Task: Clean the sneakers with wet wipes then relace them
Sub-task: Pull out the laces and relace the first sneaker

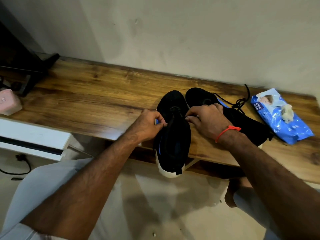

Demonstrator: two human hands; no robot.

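Wooden shelf point(97, 87), lacing underway.
Near sneaker point(173, 135) lies lengthwise between both hands; left hand point(149, 124) and right hand point(207, 118) each pinch lace point(171, 123) at its sides.

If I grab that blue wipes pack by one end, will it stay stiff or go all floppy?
Probably floppy. The wipes pack is a soft, crinkled plastic pouch that already looks dented, so it would likely sag. Its glossy film may feel a bit slippery. A crumpled wipe sits loose on top near the opening and would probably slide off if the pack tilts.
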